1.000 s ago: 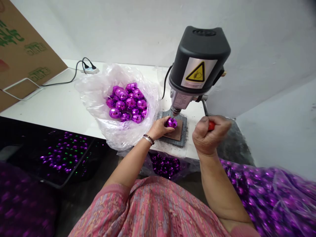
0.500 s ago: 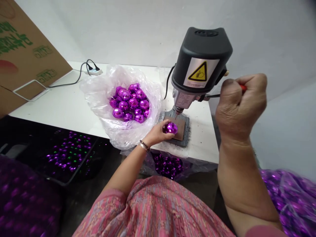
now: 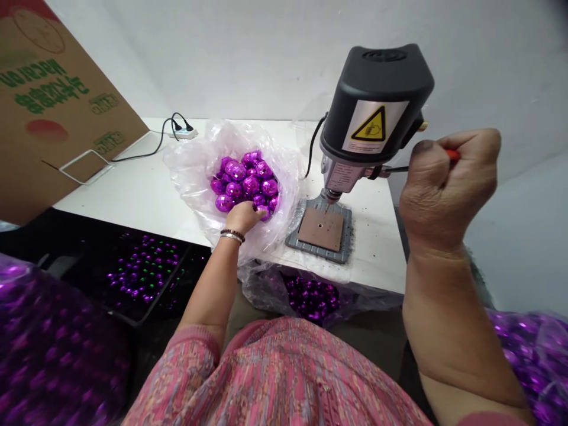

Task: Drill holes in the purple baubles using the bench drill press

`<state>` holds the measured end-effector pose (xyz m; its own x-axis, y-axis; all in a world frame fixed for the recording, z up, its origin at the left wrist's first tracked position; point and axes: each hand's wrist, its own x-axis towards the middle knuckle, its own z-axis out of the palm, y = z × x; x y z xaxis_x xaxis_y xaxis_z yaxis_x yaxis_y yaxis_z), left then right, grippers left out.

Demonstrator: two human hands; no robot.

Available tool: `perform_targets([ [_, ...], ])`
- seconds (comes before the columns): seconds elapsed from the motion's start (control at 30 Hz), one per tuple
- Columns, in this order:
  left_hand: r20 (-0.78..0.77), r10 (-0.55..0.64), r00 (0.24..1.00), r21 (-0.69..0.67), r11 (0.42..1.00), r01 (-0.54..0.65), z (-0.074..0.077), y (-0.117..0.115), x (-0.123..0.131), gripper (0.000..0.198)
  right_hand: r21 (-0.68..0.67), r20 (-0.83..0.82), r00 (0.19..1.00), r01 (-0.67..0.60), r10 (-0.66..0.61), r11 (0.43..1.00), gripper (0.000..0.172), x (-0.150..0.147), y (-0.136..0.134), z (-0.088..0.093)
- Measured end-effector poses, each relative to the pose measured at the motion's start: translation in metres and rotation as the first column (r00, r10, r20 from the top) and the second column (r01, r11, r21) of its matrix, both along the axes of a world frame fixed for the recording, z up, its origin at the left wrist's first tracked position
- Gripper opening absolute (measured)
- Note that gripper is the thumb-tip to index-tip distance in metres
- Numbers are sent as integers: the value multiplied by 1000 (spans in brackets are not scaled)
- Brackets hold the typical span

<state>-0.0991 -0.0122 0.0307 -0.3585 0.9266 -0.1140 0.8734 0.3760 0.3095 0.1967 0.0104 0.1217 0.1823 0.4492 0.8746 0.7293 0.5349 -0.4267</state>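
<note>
At the white surface (image 3: 133, 183), faceted purple ornaments (image 3: 251, 185) are being kept heaped in a clear plastic bag (image 3: 190, 168). The left hand (image 3: 243, 216) is being rested on them; whether its grip is closed on one cannot be told. A red-handled screwdriver (image 3: 452, 155) is being clenched in the raised right hand (image 3: 448, 189), beside the bench drill (image 3: 373, 106) and its brown pad (image 3: 320, 229).
</note>
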Motion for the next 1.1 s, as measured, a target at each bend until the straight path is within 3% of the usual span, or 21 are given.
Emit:
perform_targets([
  [0.07, -21, -20, 1000, -71, 997, 19, -9, 5, 0, 39, 5, -7, 1000, -1, 1, 1000, 22, -1, -1, 0],
  [0.2, -12, -20, 1000, -28, 999, 19, -16, 4, 7, 43, 14, -22, 1000, -19, 20, 1000, 21, -2, -2, 1],
  [0.27, 90, 5, 996, 79, 997, -12, -13, -2, 10, 50, -1, -19, 1000, -14, 14, 1000, 21, -2, -2, 1],
  [0.33, 294, 17, 956, 266, 959, -99, -6, -9, 11, 59, -23, -16, 1000, -11, 11, 1000, 23, -2, -3, 1],
  [0.37, 439, -10, 898, 340, 928, -155, -2, -14, 13, 61, -32, -18, 1000, -13, 13, 999, 23, -2, -3, 1],
  [0.43, 731, -125, 671, 378, 893, -245, 5, -23, 20, 62, -47, -19, 1000, -19, 19, 999, 23, -1, -3, 0],
  [0.5, 910, -199, 363, 300, 921, -248, 7, -30, 30, 58, -57, -22, 1000, -22, 21, 998, 22, -1, -4, 1],
  [0.57, 974, -184, 130, 207, 959, -194, 4, -33, 43, 55, -79, -36, 999, -37, 35, 996, 20, -2, -6, 5],
  [0.63, 990, -138, -12, 135, 980, -144, -3, -33, 56, 50, -131, -53, 997, -64, 57, 989, 19, -3, -7, 13],
  [0.7, 992, -98, -82, 89, 991, -104, -11, -31, 66, 45, -232, -76, 996, -69, 53, 970, 21, -5, -5, 26],
  [0.77, 993, -75, -87, 69, 995, -66, -17, -28, 75, 43, -355, -96, 995, -40, 6, 934, 27, -6, 1, 41],
  [0.83, 998, -50, -37, 49, 998, -28, -20, -23, 82, 46, -448, -103, 994, -12, -39, 894, 33, -7, 11, 55],
  [1.0, 958, -49, 282, 61, 998, -31, -24, -6, 99, 48, -526, -116, 992, -18, -51, 850, 38, -6, 34, 73],
  [1.1, 907, -112, 406, 135, 990, -28, -29, 3, 107, 48, -536, -138, 990, -50, -29, 843, 37, -6, 37, 73],
])
